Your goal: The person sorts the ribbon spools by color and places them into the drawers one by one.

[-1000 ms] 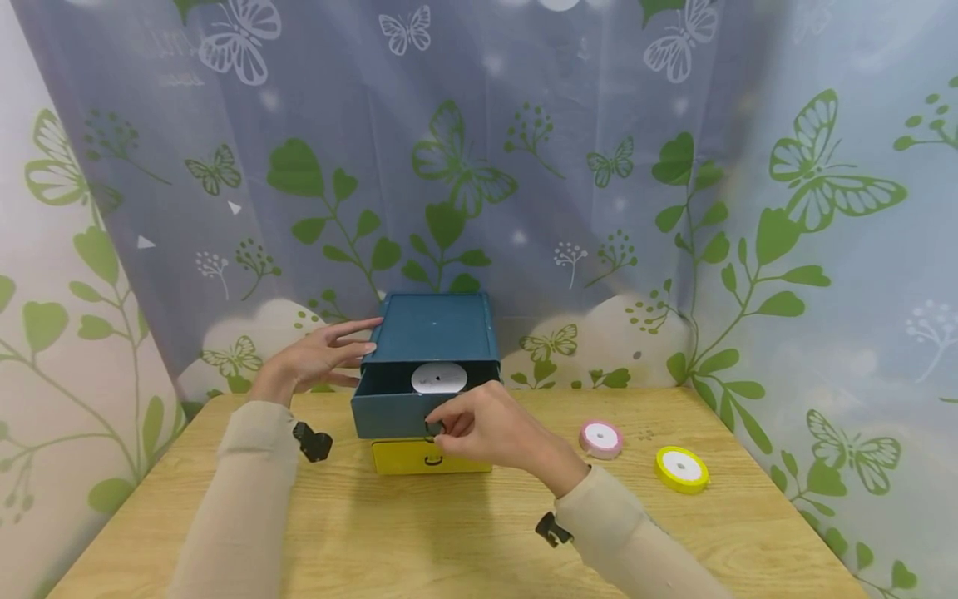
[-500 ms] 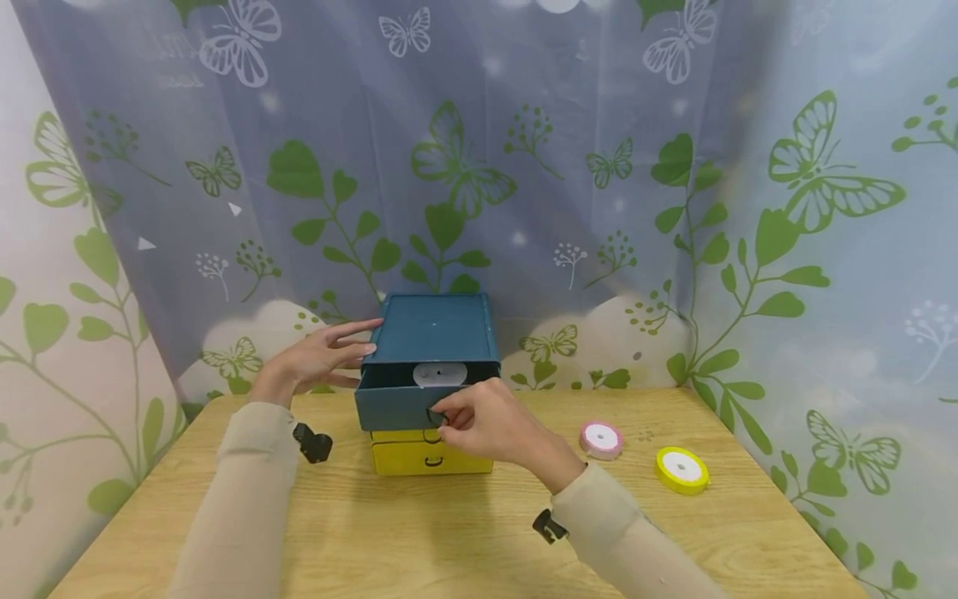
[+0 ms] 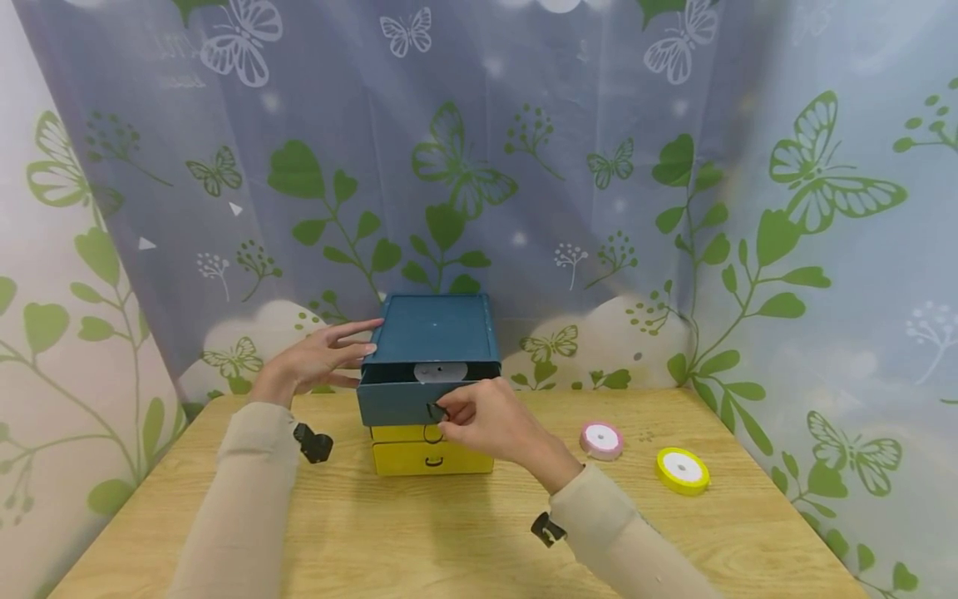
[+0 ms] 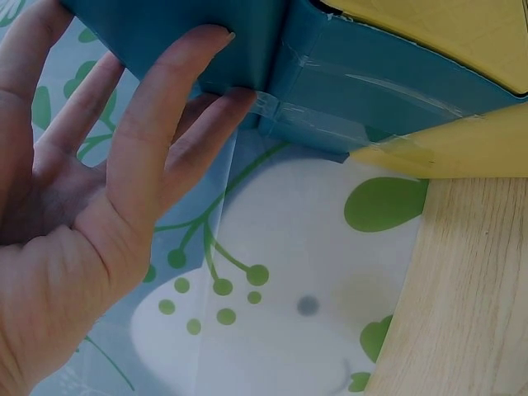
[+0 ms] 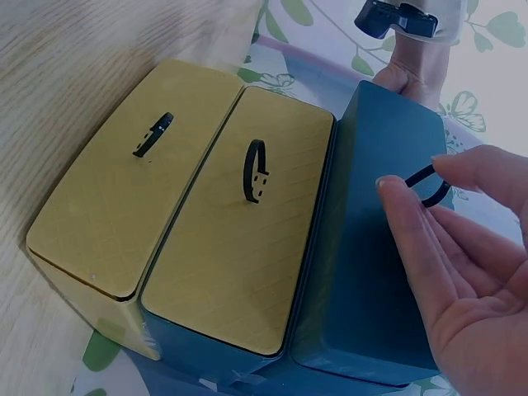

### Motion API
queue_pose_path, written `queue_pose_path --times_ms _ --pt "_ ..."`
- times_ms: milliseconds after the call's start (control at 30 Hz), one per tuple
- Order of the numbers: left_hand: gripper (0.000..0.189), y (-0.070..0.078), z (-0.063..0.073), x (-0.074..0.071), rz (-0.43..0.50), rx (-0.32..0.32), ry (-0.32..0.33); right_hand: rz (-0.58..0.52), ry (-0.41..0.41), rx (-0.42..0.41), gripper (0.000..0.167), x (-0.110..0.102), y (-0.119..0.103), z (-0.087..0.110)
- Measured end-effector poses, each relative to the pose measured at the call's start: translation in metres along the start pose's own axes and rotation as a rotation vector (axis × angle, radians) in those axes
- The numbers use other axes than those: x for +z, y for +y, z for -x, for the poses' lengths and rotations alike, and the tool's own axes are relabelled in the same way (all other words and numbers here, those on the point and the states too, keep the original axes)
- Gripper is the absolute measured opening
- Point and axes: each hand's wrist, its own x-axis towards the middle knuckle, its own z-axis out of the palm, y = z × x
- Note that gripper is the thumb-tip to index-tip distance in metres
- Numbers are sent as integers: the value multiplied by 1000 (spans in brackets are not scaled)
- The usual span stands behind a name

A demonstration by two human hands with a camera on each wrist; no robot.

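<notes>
pink ribbon spool (image 3: 601,438) and yellow ribbon spool (image 3: 682,468) lie right of the drawer box (image 3: 430,333); the right wrist view alone shows the right hand (image 5: 462,272) pinching the drawer's loop handle (image 5: 429,186); the left hand (image 3: 318,359) lies flat, fingers straight, on the box's side.

Both arms wear beige long sleeves (image 3: 247,491); a small black camera clip (image 3: 313,442) sits at each wrist; hands bare.

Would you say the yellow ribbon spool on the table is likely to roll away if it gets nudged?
Probably not as it lies: the yellow spool rests flat on its side on the table, so a nudge should slide it. It looks small and likely light, so it would move easily. Tipped onto its round rim, it could well roll.
</notes>
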Motion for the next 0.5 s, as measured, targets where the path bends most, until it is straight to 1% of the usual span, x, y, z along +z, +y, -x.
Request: queue_pose_path --times_ms 267,500 --pt "74 1 0 0 7 2 -4 8 10 40 28 -1 -1 -2" --pt "73 0 0 0 8 -5 -2 -29 10 68 29 0 2 -4"
